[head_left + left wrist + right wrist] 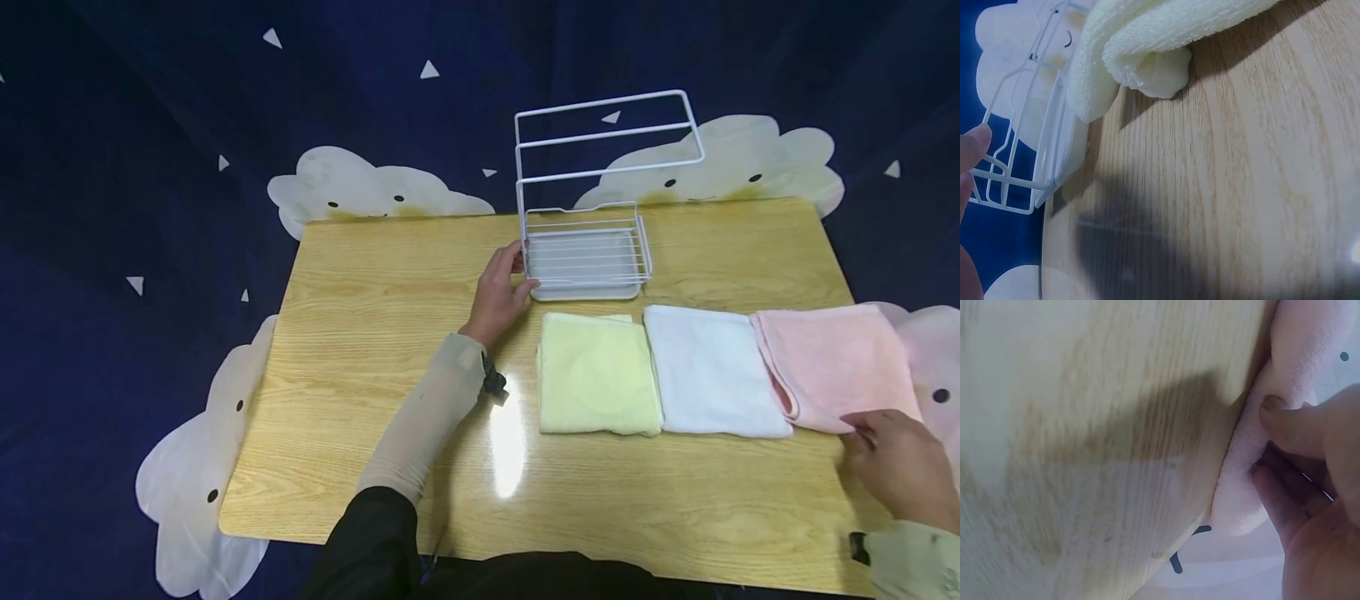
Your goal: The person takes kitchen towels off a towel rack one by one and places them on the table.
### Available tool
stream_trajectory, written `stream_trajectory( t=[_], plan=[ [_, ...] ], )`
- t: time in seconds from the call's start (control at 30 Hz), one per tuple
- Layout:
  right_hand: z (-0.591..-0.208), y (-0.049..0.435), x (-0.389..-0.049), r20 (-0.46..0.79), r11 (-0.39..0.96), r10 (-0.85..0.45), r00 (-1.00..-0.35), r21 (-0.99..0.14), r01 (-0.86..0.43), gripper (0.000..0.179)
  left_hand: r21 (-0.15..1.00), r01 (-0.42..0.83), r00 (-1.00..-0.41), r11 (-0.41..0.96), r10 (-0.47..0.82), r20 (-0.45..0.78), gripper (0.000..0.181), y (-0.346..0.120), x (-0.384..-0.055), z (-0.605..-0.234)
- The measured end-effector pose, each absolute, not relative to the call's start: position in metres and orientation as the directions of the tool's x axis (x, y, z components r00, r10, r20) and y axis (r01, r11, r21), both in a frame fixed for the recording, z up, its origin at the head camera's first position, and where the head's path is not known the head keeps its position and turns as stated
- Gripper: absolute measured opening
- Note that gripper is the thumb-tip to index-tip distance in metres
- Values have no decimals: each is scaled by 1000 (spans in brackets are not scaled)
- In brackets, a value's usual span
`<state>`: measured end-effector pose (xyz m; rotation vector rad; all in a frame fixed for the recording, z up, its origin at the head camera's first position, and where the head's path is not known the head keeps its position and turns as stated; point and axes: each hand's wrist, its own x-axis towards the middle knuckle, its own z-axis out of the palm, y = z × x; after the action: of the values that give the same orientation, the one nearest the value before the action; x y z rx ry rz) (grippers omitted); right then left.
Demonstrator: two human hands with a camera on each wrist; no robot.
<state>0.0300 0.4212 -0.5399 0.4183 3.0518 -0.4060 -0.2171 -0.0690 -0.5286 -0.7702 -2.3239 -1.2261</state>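
Note:
At the back of the table stands a white wire rack (604, 172) with a tall hanger frame over a wire basket and a pale tray (585, 294) at its base. My left hand (497, 298) grips the rack's left side, the thumb at its front corner; the left wrist view shows fingertips against the white wire (1013, 181). A folded pink towel (836, 358) lies at the table's right edge. My right hand (903, 462) pinches its near edge, thumb on top in the right wrist view, where the pink cloth (1241, 462) hides some fingertips.
In a row left of the pink towel lie a folded white towel (720, 371) and a folded yellow towel (600, 375), just in front of the rack. The wooden table (375, 333) has a dark blue cloth (187, 125) with cloud shapes behind it.

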Motion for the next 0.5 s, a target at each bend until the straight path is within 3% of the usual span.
stream_trajectory(
  t=[0.5],
  plan=[
    [-539, 419, 23, -103, 934, 251, -963, -234, 269, 17, 612, 631, -769, 477, 286, 571, 64, -73, -216, -530]
  ],
)
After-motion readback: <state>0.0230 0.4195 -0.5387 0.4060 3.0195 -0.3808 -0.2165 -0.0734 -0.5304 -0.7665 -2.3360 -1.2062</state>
